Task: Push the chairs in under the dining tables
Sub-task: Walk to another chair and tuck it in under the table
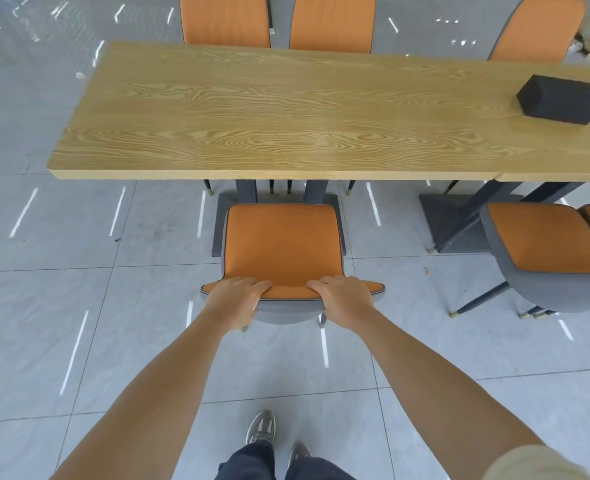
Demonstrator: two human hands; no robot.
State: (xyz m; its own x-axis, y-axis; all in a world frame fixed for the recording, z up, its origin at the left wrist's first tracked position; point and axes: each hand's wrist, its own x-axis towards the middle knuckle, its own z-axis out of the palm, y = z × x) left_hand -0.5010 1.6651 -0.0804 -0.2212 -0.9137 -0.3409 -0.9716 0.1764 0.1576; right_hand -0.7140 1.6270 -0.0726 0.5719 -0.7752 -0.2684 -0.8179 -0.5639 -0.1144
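While the left hand (235, 296) and right hand (342, 295) clamp the backrest top of the orange chair (281, 245), its seat sits ahead of them, short of the table (252, 109); an uneven shove could skew it into the table base (227, 206) just beyond.

A black box (562, 103) sits on the wood top at far right. Grey glossy floor tiles (44, 341) carry white light streaks, with small debris (426, 270) lying near the right

far chairs (224, 20): tops cropped | right chair (546, 237): cropped (edge)
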